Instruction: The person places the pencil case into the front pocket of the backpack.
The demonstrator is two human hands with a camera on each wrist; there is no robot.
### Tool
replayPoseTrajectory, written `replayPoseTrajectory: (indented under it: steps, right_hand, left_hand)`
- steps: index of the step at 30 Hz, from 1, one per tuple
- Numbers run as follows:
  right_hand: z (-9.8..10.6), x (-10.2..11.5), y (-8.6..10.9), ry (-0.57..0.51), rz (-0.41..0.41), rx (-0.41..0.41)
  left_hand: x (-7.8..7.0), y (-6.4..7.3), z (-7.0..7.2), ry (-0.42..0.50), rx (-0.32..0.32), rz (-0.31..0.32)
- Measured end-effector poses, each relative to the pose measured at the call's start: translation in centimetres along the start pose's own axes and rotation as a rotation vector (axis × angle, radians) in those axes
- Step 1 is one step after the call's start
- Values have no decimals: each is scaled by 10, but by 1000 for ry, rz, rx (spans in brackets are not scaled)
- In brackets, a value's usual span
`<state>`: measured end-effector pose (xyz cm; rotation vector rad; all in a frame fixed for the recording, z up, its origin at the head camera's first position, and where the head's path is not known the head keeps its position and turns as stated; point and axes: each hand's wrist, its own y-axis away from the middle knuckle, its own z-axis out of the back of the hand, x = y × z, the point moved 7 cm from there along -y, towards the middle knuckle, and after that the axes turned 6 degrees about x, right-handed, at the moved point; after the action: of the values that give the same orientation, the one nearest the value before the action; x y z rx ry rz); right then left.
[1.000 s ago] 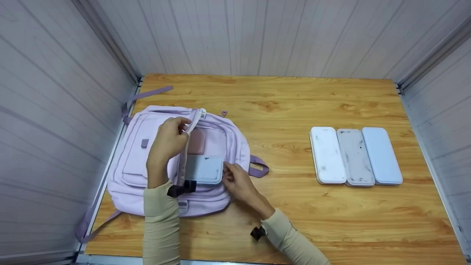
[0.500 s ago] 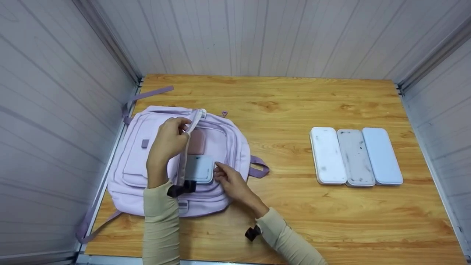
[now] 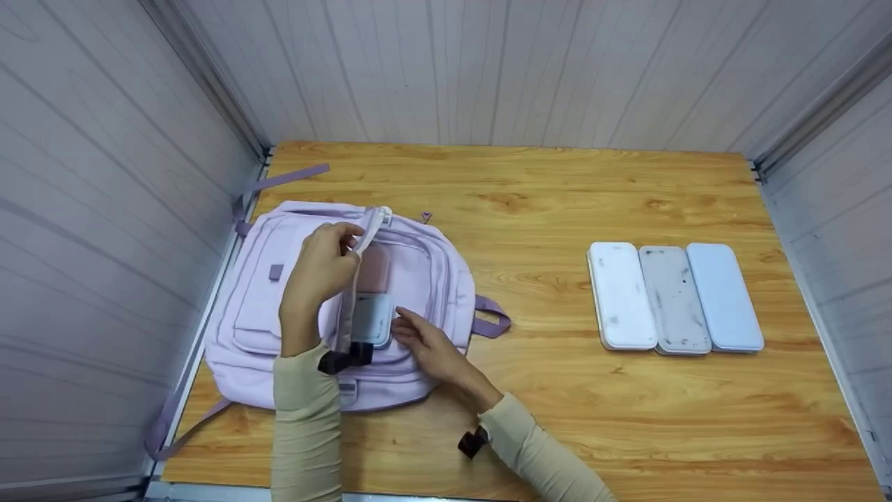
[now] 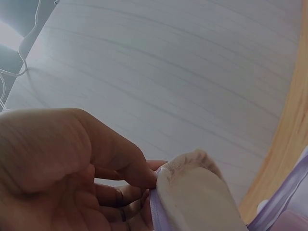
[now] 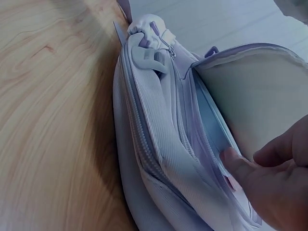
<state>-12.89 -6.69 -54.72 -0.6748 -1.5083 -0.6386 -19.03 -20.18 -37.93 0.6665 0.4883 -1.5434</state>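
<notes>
A lilac backpack (image 3: 261,300) lies on the left of the table with a pocket held open. My left hand (image 3: 320,268) pinches the raised edge of its flap (image 4: 192,192) between thumb and fingers. Inside the pocket is a flat light blue case (image 3: 373,321) with rounded corners, its left part hidden under the flap. My right hand (image 3: 432,348) reaches in from the right, extended fingers against the case's outer end. In the right wrist view, the thumb (image 5: 233,161) lies at the blue case's edge. A pink flat item (image 3: 373,268) lies in the pocket beyond the blue case.
Three flat rounded cases stand side by side on the right: a white one (image 3: 622,296), a grey one (image 3: 674,300) and a light blue one (image 3: 725,296). Panel walls bound the table (image 3: 543,390) at the left, back and right. Purple straps (image 3: 491,316) trail from the backpack.
The blue case has slid left, deeper under the flap, and my right hand has moved left with it. My left hand keeps its hold on the flap. The cases on the right have stayed put.
</notes>
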Motion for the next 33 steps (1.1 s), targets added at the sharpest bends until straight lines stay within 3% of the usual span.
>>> replayPoseTrajectory:
  steps: [13, 26, 33]
  right_hand:
    - [-13, -1, -5, -77, 6, 100]
    - [-20, -3, -12, -35, -27, 100]
    - [-21, 23, -7, -35, -50, 66]
  left_hand:
    - [-2, 1, 0, 3, -11, -7]
    - [-3, 1, 0, -1, -3, -2]
    - [0, 2, 0, -1, -3, 2]
